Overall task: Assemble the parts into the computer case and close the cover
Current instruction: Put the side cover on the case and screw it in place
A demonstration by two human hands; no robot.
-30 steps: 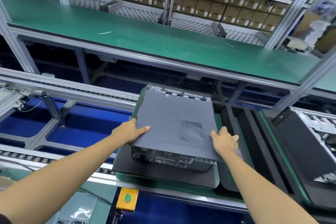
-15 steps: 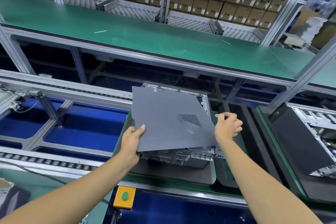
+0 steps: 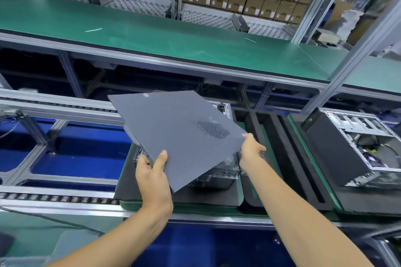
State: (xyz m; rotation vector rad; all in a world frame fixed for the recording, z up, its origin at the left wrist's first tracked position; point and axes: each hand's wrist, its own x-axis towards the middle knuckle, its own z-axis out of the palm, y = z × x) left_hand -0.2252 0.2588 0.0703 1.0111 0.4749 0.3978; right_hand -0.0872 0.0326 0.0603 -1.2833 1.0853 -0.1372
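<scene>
Holding the grey side cover (image 3: 173,134) tilted above the computer case (image 3: 219,174), you are pinching its near corner with your left hand (image 3: 153,171), thumb on top, while your right hand (image 3: 250,149) is gripping its right edge beside the perforated vent patch (image 3: 211,129). The case is lying on a black foam pad in the green tray (image 3: 239,188). Another tray on the right is carrying an open chassis (image 3: 364,143).

Matt dark-grey cover panel (image 3: 173,134) showing a fine grainy finish with perforated vent, bare shiny metal case (image 3: 219,174) glinting beneath, matt green surface (image 3: 152,34) lying upper frame
</scene>
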